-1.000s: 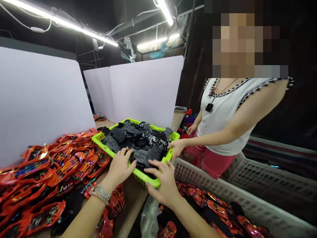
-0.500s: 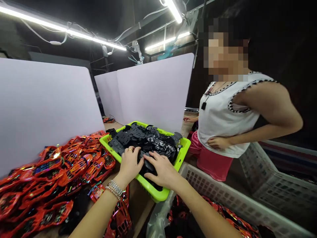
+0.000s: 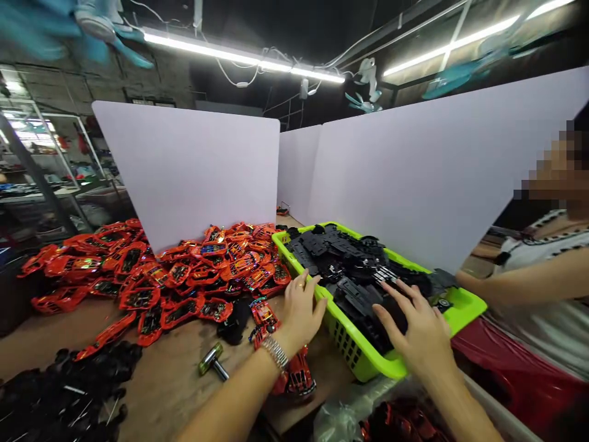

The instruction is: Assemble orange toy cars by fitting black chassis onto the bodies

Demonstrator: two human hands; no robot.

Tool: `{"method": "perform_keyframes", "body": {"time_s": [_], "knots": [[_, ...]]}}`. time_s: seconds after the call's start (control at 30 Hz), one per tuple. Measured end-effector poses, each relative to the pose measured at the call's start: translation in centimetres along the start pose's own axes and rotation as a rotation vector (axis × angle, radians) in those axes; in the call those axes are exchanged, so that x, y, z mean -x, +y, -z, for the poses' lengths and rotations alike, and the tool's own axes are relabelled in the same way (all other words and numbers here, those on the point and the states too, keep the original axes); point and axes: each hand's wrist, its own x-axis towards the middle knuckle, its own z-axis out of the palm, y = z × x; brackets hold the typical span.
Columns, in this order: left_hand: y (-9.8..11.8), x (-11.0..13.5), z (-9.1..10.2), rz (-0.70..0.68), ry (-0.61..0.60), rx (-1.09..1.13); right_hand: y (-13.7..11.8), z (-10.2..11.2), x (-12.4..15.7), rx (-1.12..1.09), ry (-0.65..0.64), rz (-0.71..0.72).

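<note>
At the near rim of the lime-green plastic crate [image 3: 352, 347], resting the left hand [image 3: 301, 313] open against the wall, fingers loose, nothing clamped; spreading the right hand [image 3: 414, 325] over the black plastic parts [image 3: 354, 270] inside, fingertips touching, fingers apart, no grip; noting red plastic parts [image 3: 207, 276] left of the crate, a co-worker's arm [image 3: 519, 279] right.

White partition panels [image 3: 184, 172] rise behind the wooden worktable [image 3: 170, 393], one at eleven o'clock and a longer one [image 3: 437, 172] running toward two o'clock. Fluorescent tubes [image 3: 239, 58] glow under the dark ceiling [image 3: 276, 31], strung with loose cables, and small teal-bladed fans [image 3: 365, 92] hang up there too. At ten o'clock, metal shelving [image 3: 41, 166] stands before a rough brick wall [image 3: 92, 80].
</note>
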Motion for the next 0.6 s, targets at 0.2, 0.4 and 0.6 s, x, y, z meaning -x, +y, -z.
{"method": "perform_keyframes", "body": {"time_s": [0.2, 0.4, 0.6], "knots": [[-11.3, 8.7, 6.8, 0.455, 0.212, 0.023, -13.6, -3.2, 3.4, -0.494, -0.323, 0.339], [-18.2, 11.8, 9.2, 0.67, 0.279, 0.259, -24.5, -13.7, 2.9, -0.13, -0.834, 0.422], [-19.4, 13.1, 9.2, 0.833, 0.383, 0.626, -24.5, -15.6, 0.4, -0.171, -0.93, 0.53]]}}
